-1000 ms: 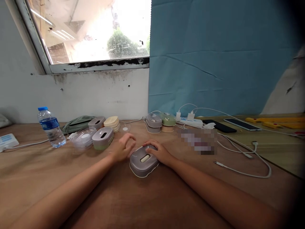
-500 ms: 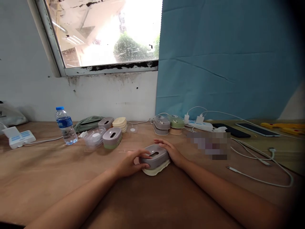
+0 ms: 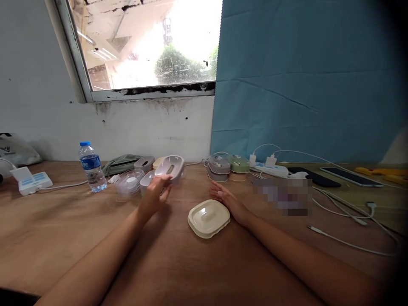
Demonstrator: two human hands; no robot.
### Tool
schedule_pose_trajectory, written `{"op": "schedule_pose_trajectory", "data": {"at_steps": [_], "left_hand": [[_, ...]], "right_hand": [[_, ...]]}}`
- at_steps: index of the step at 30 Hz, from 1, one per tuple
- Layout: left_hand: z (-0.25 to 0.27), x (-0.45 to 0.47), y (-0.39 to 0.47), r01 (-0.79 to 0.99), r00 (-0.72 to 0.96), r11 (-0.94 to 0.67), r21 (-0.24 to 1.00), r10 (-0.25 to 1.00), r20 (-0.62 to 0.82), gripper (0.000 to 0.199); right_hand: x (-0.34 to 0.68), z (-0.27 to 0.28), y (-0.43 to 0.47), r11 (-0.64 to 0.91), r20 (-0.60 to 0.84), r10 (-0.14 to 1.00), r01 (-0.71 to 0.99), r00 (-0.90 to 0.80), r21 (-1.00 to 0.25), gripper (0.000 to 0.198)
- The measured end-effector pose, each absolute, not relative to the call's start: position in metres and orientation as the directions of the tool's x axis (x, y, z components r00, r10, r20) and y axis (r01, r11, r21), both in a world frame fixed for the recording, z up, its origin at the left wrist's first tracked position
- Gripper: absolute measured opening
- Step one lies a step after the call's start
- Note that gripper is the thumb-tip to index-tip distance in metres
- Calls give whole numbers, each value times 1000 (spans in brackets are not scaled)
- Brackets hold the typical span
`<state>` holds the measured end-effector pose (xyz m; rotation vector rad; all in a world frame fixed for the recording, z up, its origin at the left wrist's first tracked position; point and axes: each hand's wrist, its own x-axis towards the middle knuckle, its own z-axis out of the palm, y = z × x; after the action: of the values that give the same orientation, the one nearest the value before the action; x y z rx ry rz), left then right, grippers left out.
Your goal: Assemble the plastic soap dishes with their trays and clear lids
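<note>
My left hand (image 3: pixel 155 191) grips a greyish-mauve oval plastic cover with a slot (image 3: pixel 174 166) by its near edge. The cover is lifted and tilted, its hollow inside facing me. On the table in front of me lies a cream oval piece (image 3: pixel 208 217) with a raised middle. My right hand (image 3: pixel 228 199) rests beside its right rim, fingers stretched out and holding nothing. Behind my left hand, partly hidden, stand another mauve slotted cover (image 3: pixel 145 182) and cream pieces (image 3: pixel 157 162).
Clear plastic lids (image 3: pixel 129 182), a green pouch (image 3: pixel 119 165) and a water bottle (image 3: pixel 92 168) stand left. Grey lidded containers (image 3: pixel 218 166) and a green one (image 3: pixel 238 165) sit at the back. Power strips, phones (image 3: pixel 350 176) and white cables (image 3: pixel 347 244) lie at the sides.
My left hand has lifted the mauve slotted cover off the cream piece and carried it left and back, tipping it up. My right hand has stayed nearly in place, off the cover now.
</note>
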<state>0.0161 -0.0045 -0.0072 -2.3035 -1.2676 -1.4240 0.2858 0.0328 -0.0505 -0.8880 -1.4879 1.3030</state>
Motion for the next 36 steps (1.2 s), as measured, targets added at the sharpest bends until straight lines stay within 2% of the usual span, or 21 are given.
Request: {"op": "schedule_pose_trajectory", "data": {"at_steps": [4, 7, 20, 26, 30, 36], "left_hand": [[-9, -18, 15, 836, 252, -535, 124, 575, 779, 23], [-14, -36, 23, 857, 284, -510, 69, 579, 764, 22], [-25, -60, 35, 863, 258, -490, 125, 639, 724, 24], [-27, -61, 36, 879, 307, -476, 33, 615, 726, 25], [-27, -61, 36, 878, 353, -476, -41, 588, 728, 25], [-27, -58, 35, 872, 375, -484, -65, 579, 724, 25]], "right_hand": [[285, -49, 32, 202, 198, 935, -17, -296, -979, 59], [286, -50, 32, 200, 195, 934, -15, -300, -980, 57], [285, -50, 32, 170, 176, 938, -46, -299, -984, 48], [282, -44, 25, 157, 142, 936, 22, -321, -987, 43], [280, -40, 20, 180, 137, 925, 89, -354, -980, 46], [279, -40, 18, 207, 134, 919, 164, -370, -965, 44]]}}
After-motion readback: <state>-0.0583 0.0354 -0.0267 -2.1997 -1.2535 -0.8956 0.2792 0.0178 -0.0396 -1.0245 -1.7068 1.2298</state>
